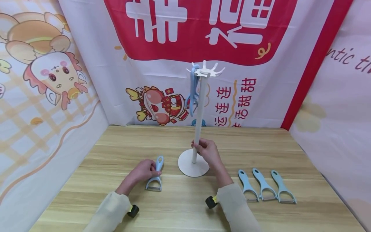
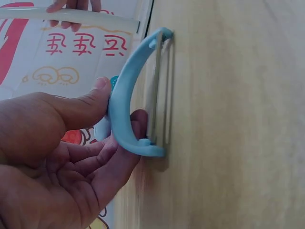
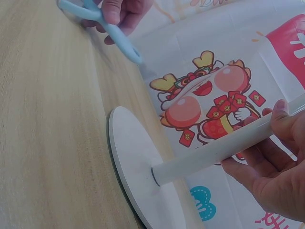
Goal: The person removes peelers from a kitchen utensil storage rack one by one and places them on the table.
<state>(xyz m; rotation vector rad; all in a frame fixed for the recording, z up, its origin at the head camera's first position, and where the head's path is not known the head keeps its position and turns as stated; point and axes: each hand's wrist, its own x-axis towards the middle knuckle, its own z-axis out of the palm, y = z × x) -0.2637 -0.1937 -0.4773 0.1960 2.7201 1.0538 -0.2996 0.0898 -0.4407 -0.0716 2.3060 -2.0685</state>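
Note:
My left hand (image 1: 144, 170) pinches a light blue Y-shaped peeler (image 1: 159, 163) between thumb and fingers, with its blade end toward me, low at the wooden table. In the left wrist view the peeler's curved head (image 2: 122, 95) and metal blade show beside the thumb; most of its handle is hidden there. Thumb and fingers of my right hand (image 1: 210, 152) grip the lower pole of a white stand (image 1: 200, 117), just above its round base (image 3: 138, 167). From the stand's hooked top, on the left side, hang blue peelers (image 1: 193, 87); they overlap, so their number is unclear.
Right of the stand, three more light blue peelers (image 1: 263, 182) lie in a row on the wooden table (image 1: 130, 141), handles pointing away. Printed cloth (image 1: 255, 106) closes off the back and both sides.

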